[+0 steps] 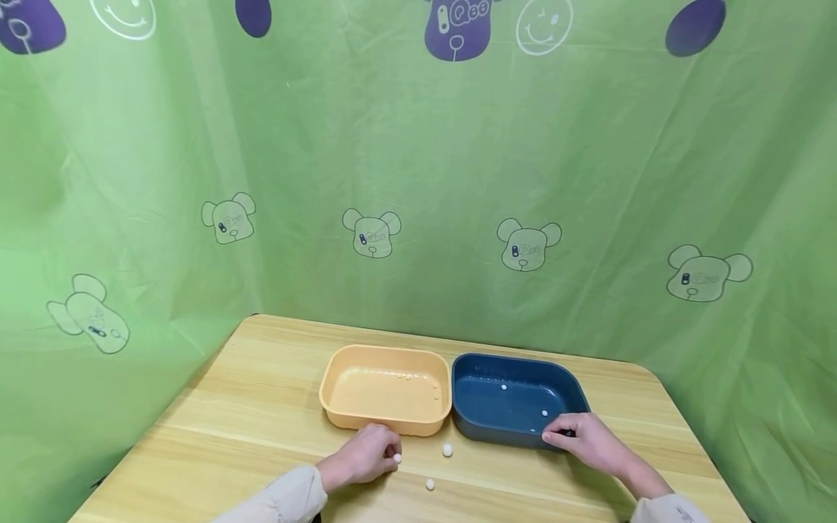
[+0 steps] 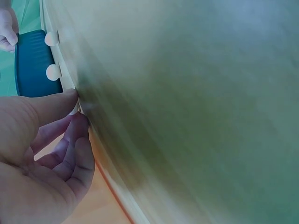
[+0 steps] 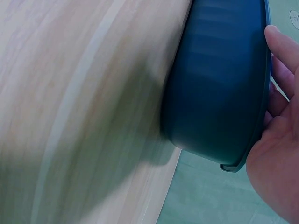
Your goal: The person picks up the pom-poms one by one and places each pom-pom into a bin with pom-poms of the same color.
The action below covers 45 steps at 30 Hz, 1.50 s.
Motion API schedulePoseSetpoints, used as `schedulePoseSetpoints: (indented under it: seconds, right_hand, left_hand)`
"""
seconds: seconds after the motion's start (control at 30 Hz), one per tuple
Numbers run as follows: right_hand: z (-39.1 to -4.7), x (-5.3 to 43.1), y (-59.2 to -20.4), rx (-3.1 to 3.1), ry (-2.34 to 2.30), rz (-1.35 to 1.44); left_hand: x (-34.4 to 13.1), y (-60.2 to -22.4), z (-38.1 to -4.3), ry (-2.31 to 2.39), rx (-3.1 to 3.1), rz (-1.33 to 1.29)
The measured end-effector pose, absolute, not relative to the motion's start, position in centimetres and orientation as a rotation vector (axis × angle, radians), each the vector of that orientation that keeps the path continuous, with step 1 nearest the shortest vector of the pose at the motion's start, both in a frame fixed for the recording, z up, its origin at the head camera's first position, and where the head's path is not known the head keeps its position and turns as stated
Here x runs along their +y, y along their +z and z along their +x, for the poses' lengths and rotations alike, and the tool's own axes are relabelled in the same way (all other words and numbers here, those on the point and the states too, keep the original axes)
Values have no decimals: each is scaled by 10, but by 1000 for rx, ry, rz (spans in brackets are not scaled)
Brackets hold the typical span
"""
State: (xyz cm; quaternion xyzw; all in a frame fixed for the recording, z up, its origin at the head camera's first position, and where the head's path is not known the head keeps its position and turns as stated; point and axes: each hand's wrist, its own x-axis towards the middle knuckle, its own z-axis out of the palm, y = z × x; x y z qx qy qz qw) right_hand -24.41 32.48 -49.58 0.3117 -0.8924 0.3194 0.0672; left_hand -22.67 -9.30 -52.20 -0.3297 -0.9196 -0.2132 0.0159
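My left hand (image 1: 366,453) is in front of the pale orange tray (image 1: 356,421), pinching a small white ball (image 1: 397,458) between thumb and fingertips. In the left wrist view the ball is mostly hidden by the fingers. Two more white balls lie on the table: a larger one (image 1: 447,450) and a nearer one (image 1: 429,484). My right hand (image 1: 588,442) is at the front right corner of the dark blue tray (image 1: 487,430). Its thumb is at the rim and its fingers curl over to the inner side, gripping the edge. Inside that tray are small white balls (image 1: 503,387).
Both trays stand side by side toward the back of the wooden table (image 1: 261,407). Several small pale bits (image 1: 408,377) lie in the orange tray. A green curtain (image 1: 418,145) printed with bear heads hangs behind the table and along its sides.
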Motion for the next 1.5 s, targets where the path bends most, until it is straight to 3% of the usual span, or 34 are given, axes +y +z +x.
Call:
schedulePoseSetpoints:
  seconds: [0.97, 1.5]
  right_hand:
    - [-244, 324, -497, -2712, 968, 883]
    - [-243, 324, -490, -2785, 987, 863]
  left_hand:
    - [-86, -514, -224, -785, -2853, -1143]
    - [-71, -481, -218, -994, -2845, -1134]
